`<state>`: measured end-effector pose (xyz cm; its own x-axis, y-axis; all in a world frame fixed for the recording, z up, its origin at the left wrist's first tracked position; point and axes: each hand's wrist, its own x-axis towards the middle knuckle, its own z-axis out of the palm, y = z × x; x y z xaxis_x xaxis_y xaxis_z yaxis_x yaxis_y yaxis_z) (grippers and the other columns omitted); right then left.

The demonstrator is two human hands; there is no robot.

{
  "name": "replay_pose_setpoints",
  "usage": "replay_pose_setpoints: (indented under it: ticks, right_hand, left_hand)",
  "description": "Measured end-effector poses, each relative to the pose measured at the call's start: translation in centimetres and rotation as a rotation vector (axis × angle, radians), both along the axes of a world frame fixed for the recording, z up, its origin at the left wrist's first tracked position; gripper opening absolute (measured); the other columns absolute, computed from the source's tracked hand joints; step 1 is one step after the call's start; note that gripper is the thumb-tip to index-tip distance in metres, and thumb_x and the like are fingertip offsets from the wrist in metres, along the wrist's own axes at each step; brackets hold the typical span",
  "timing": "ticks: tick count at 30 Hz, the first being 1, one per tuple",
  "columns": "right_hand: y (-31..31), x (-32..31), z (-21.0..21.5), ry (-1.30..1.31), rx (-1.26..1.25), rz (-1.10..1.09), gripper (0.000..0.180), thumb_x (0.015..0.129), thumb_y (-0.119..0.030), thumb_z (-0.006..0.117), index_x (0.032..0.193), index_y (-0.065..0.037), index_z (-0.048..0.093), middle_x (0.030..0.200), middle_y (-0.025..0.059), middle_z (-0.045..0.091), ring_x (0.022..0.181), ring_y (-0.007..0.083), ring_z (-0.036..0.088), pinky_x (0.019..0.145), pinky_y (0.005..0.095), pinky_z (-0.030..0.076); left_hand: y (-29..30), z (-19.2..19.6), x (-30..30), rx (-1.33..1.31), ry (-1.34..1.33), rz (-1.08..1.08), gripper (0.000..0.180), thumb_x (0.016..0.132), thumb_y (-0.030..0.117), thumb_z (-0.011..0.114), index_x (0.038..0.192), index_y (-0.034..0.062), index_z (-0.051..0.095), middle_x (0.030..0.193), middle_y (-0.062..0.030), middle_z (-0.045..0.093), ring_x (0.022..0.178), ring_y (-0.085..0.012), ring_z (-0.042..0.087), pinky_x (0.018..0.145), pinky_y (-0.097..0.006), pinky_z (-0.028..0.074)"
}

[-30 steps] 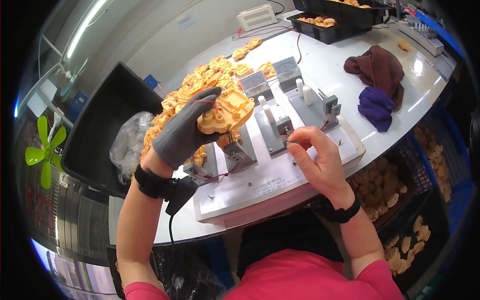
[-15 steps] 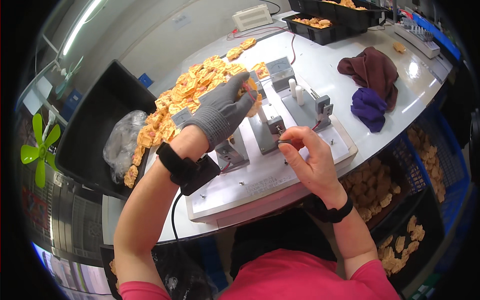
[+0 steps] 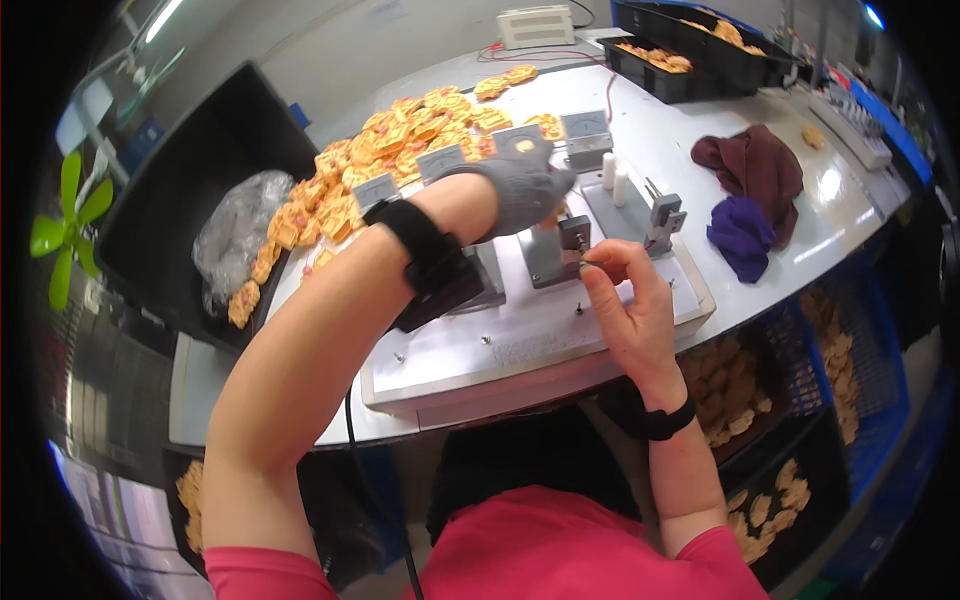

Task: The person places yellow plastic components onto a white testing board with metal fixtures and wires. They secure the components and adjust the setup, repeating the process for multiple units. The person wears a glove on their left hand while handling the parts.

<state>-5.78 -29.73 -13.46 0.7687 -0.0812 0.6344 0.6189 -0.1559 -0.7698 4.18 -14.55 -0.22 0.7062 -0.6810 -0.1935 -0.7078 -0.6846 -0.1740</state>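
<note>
My left hand [image 3: 525, 190], in a grey glove, is bent over the middle grey test fixture [image 3: 545, 265]. Its fingers curl downward round an orange-yellow piece, of which only a tan bit shows below them; the rest is hidden. My bare right hand [image 3: 635, 310] pinches thumb and forefinger together at the front of that fixture's dark block [image 3: 574, 232]. What lies between those fingertips is too small to make out. Beside the left hand stand white posts [image 3: 619, 188] on the neighbouring fixture. The fixtures sit on a white base board [image 3: 540, 345] with small metal studs along its front.
Orange-yellow pieces [image 3: 400, 135] are heaped behind the fixtures. A tilted black bin [image 3: 190, 200] with a clear plastic bag stands left. Brown cloth [image 3: 755, 165] and purple cloth [image 3: 740, 235] lie right. Black trays [image 3: 690, 80] stand at the back; crates of tan pieces [image 3: 740, 390] sit below right.
My left hand has come lower over the middle fixture, and the orange-yellow piece is now mostly hidden beneath it. My right hand keeps its pinch at the block. The view has shifted slightly.
</note>
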Motion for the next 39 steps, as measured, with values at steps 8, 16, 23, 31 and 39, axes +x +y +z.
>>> replay_pose_setpoints:
  ticks: [8, 16, 23, 31, 39]
  right_hand:
    - [0.4, -0.2, 0.1, 0.027, -0.039, -0.061, 0.016, 0.094, -0.013, 0.067, 0.106, -0.004, 0.062, 0.095, 0.0033, 0.062, 0.080, 0.0111, 0.056, 0.075, 0.0260, 0.046]
    - [-0.8, -2.3, 0.8, -0.013, 0.044, 0.075, 0.027, 0.098, -0.005, 0.055, 0.125, -0.003, 0.050, 0.115, 0.0049, 0.055, 0.100, 0.0123, 0.052, 0.093, 0.0269, 0.041]
    - [5.3, -8.9, 7.5, -0.100, 0.570, 1.428, 0.015, 0.091, -0.002, 0.063, 0.104, -0.003, 0.070, 0.108, 0.0100, 0.060, 0.095, 0.0249, 0.057, 0.083, 0.0333, 0.048]
    - [9.1, -11.8, 7.5, 0.008, 0.797, 1.433, 0.014, 0.089, 0.001, 0.064, 0.098, -0.001, 0.074, 0.096, 0.0088, 0.056, 0.077, 0.0203, 0.053, 0.066, 0.0289, 0.044]
    - [10.1, -11.1, 7.4, 0.045, 0.617, 1.358, 0.010, 0.090, -0.006, 0.067, 0.097, -0.003, 0.073, 0.085, 0.0072, 0.063, 0.076, 0.0205, 0.057, 0.069, 0.0303, 0.045]
  left_hand:
    - [4.0, 0.3, -3.2, -0.322, -0.322, -0.181, 0.053, 0.099, 0.030, 0.054, 0.143, 0.0035, 0.042, 0.131, -0.0209, 0.059, 0.103, -0.0355, 0.066, 0.085, -0.040, 0.054]
    - [14.0, -2.6, -17.1, -1.263, -0.055, 0.637, 0.043, 0.098, 0.005, 0.057, 0.140, 0.0007, 0.051, 0.131, -0.0107, 0.059, 0.111, -0.0157, 0.057, 0.101, -0.029, 0.043]
    - [24.4, -13.3, -22.4, -1.474, -0.286, 1.102, 0.044, 0.104, 0.020, 0.048, 0.146, 0.0043, 0.045, 0.136, -0.0131, 0.054, 0.115, -0.0203, 0.055, 0.101, -0.034, 0.042]
    - [25.4, -18.1, -21.5, -1.586, -0.363, 1.057, 0.042, 0.104, 0.013, 0.045, 0.145, 0.0022, 0.044, 0.140, -0.0158, 0.051, 0.124, -0.0243, 0.052, 0.107, -0.036, 0.040]
    - [25.9, -21.0, -20.4, -1.608, -0.481, 0.980, 0.039, 0.104, 0.005, 0.044, 0.142, -0.0017, 0.045, 0.140, -0.0159, 0.051, 0.126, -0.0237, 0.051, 0.109, -0.036, 0.040]
